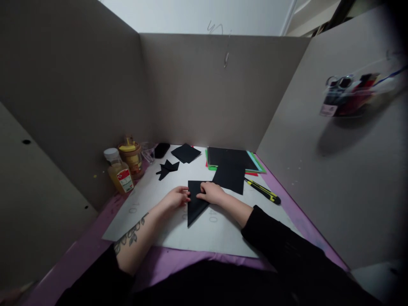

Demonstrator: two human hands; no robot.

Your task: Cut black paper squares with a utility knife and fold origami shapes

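A black paper folded into a triangle (196, 207) lies on the white sheet (172, 238), one point toward me. My left hand (177, 197) is at its left edge, fingers slightly bent and apart. My right hand (213, 192) rests on its upper right part, fingers curled and pressing on the paper. To the right is a flat black square (232, 178). A folded black paper shape with several points (167, 169) lies at the back left, near more black squares (186, 153).
A black and yellow cutter (263, 191) lies right of the square. Behind is a stack of coloured sheets (231, 158). A bottle (119, 172), a jar (132, 157), a clear cup (148, 151) and a dark object (162, 150) stand left. A pen holder (347, 95) hangs on the right panel.
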